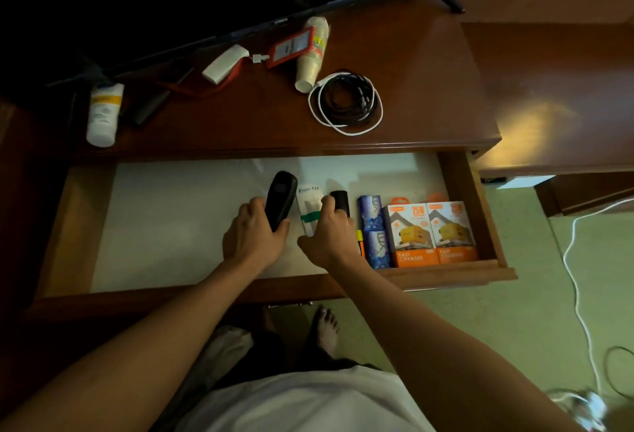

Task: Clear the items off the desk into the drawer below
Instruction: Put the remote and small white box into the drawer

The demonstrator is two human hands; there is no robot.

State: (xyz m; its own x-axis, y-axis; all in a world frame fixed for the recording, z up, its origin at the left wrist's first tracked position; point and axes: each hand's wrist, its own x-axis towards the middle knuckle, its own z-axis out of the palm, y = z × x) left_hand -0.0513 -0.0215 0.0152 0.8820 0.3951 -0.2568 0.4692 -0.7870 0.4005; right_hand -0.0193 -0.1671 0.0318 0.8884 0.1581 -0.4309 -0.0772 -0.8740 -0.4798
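The wooden drawer (459, 188) stands pulled out below the desk (411, 64). My left hand (252, 236) is shut on a black remote (280, 196), held inside the drawer. My right hand (326, 236) grips a small black cylinder (340, 200) just beside it, over a white remote with green tape (308, 201). Two blue boxes (372, 229) and two orange charger boxes (432, 232) lie at the drawer's right end. On the desk remain coiled cables (346, 102), a stack of paper cups (314, 54), a red badge holder (291, 47), a white box (224, 64) and a white bottle (103, 112).
A TV (171, 2) on legs spans the back of the desk. A dark flat object (147, 109) lies near the bottle. The drawer's left half shows bare white liner (164, 225). A white cord (576, 277) trails on the green floor at right. My foot (326, 328) is under the drawer.
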